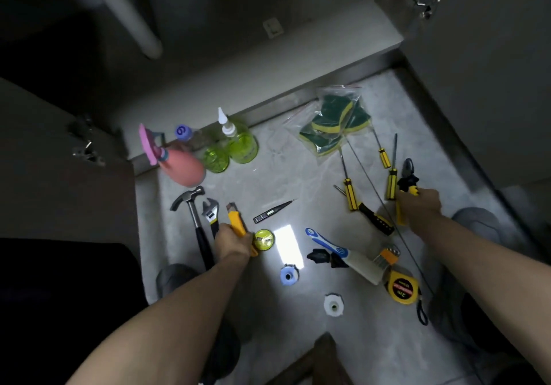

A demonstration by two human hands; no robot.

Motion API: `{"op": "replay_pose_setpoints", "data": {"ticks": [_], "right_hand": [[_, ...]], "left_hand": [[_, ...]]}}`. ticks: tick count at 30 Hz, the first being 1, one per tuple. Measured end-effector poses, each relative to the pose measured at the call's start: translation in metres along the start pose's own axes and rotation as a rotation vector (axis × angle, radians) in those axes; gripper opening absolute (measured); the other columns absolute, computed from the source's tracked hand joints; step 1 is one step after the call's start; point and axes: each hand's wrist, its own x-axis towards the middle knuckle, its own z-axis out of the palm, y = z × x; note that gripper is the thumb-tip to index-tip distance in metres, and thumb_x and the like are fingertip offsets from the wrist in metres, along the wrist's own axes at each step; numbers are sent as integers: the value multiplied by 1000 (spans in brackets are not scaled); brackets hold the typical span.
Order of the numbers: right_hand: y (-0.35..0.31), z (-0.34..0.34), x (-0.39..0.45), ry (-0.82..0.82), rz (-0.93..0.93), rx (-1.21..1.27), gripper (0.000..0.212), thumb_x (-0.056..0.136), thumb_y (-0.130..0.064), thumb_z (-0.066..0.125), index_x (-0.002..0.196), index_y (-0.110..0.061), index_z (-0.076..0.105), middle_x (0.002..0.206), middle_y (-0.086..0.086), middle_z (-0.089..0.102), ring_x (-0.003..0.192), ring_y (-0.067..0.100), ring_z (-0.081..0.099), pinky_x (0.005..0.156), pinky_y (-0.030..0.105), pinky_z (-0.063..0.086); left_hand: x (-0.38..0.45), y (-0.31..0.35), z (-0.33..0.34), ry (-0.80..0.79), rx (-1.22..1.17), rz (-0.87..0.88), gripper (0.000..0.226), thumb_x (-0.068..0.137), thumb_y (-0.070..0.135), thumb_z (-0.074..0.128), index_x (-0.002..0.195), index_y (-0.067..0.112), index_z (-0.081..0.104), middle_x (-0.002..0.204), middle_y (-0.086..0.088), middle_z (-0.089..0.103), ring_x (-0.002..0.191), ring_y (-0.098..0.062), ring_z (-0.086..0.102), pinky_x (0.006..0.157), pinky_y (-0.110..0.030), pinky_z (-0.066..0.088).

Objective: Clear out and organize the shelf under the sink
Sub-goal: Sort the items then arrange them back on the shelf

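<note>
Tools and bottles lie spread on the grey floor in front of the open shelf [208, 65] under the sink. My left hand [231, 241] is shut on a yellow utility knife [235, 219], next to a hammer [193, 214] and an adjustable wrench [211, 213]. My right hand [422, 205] is shut on yellow-and-black pliers [407, 180] at the right. Several yellow screwdrivers [350, 193] lie just left of that hand. A pink spray bottle [179, 164] and two green bottles [238, 143] stand by the shelf edge.
A bag of green-yellow sponges [334, 125] lies at the back. A yellow tape measure [402, 287], a brush [363, 262], a blue-handled tool [323, 241], a tester pen [272, 211], a round yellow tin [264, 240] and two small fittings [333, 304] lie in front. A white drain pipe [131, 17] hangs inside.
</note>
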Motion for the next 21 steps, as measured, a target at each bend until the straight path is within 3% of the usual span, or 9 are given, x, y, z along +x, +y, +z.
{"op": "replay_pose_setpoints", "data": {"ticks": [2, 5, 10, 13, 15, 18, 21], "right_hand": [[1, -4, -6, 57, -11, -30, 46, 91, -16, 66, 129, 8, 53, 127, 29, 61, 117, 44, 60, 96, 50, 52], [-2, -10, -22, 120, -104, -43, 38, 90, -10, 66, 122, 2, 48, 119, 30, 61, 108, 48, 61, 92, 58, 52], [-17, -13, -42, 95, -249, 13, 33, 85, -17, 66, 113, -9, 50, 104, 19, 62, 95, 37, 59, 75, 43, 44], [-26, -6, -58, 16, -300, 124, 29, 77, -23, 64, 101, -20, 51, 95, 11, 67, 91, 36, 64, 80, 48, 53], [-29, 3, -69, -65, -328, 151, 24, 75, -24, 65, 90, -31, 48, 89, 11, 70, 83, 31, 68, 75, 48, 57], [-28, 16, -85, -232, -417, 72, 20, 78, -26, 68, 84, -32, 49, 84, 10, 69, 83, 32, 68, 73, 52, 57], [-21, 25, -101, -375, -532, -79, 23, 81, -40, 69, 86, -27, 50, 82, 9, 68, 81, 33, 68, 70, 52, 56]], "left_hand": [[2, -2, -2, 0, 31, 0, 31, 83, 30, 75, 101, 12, 57, 108, -14, 68, 102, -33, 65, 82, -35, 48], [8, -2, -4, -3, 72, 10, 30, 86, 28, 70, 106, 9, 58, 113, -14, 65, 106, -35, 63, 85, -37, 52], [5, -2, -7, 43, 100, 37, 35, 88, 30, 67, 113, 9, 55, 122, -12, 55, 111, -36, 58, 87, -45, 52], [-5, -7, -6, 179, 172, 317, 31, 89, 30, 63, 113, 14, 51, 121, -7, 49, 114, -29, 51, 79, -43, 49], [-11, -10, 0, 76, 227, 539, 27, 89, 32, 61, 111, 20, 50, 119, -1, 48, 112, -24, 49, 74, -39, 48], [-15, -12, 12, -148, 451, 739, 44, 87, 34, 68, 124, 25, 46, 127, 1, 39, 115, -23, 46, 71, -40, 52], [-10, -9, 16, -152, 508, 817, 57, 83, 22, 72, 129, 27, 38, 129, -1, 31, 112, -27, 48, 66, -44, 57]]}}
